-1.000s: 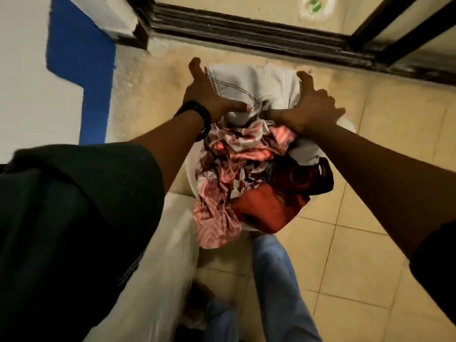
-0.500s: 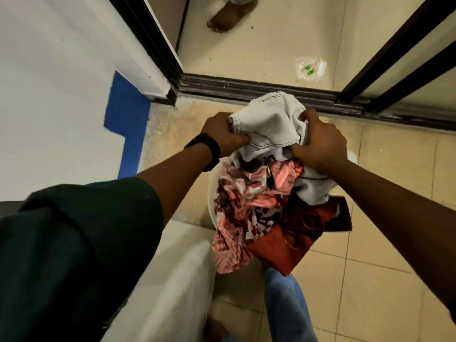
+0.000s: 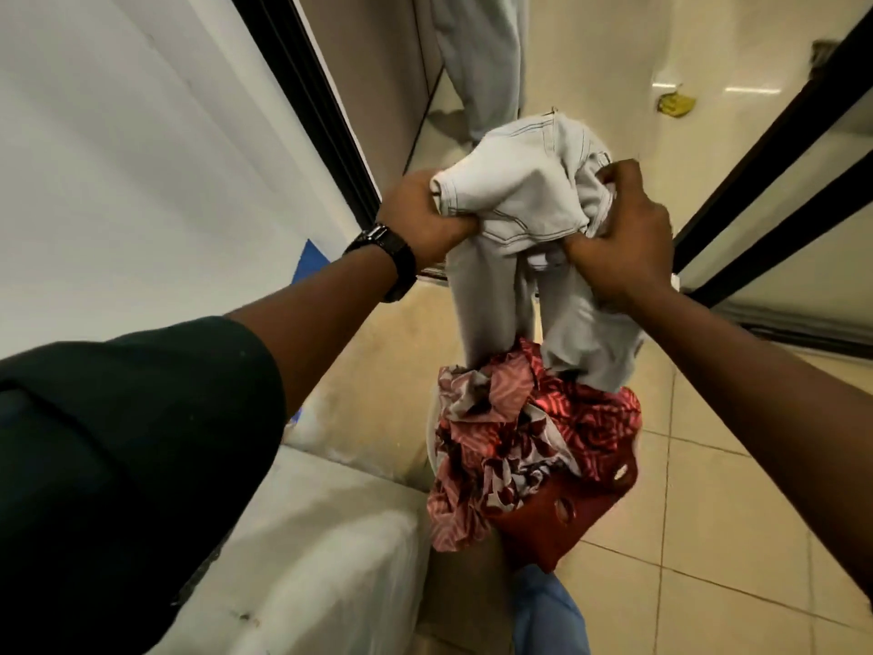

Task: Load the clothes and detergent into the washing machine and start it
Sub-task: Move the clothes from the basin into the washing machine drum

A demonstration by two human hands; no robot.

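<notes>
Both hands hold up one pale grey garment (image 3: 524, 191). Left hand (image 3: 420, 219) is a tight fist around its left edge, and right hand (image 3: 623, 238) is a fist bunched in its right side. Its legs hang down and touch the heap of red and pink patterned clothes (image 3: 519, 432) below, which sits in a white basket (image 3: 431, 437) whose rim just peeks out. A black watch (image 3: 392, 257) is on the left wrist. Beside the heap is a white, blurry surface (image 3: 307, 536). Under it all is a tan tiled floor (image 3: 708, 536). Ahead are black door tracks (image 3: 312, 96), and grey cloth (image 3: 482, 54) hangs past them.
</notes>
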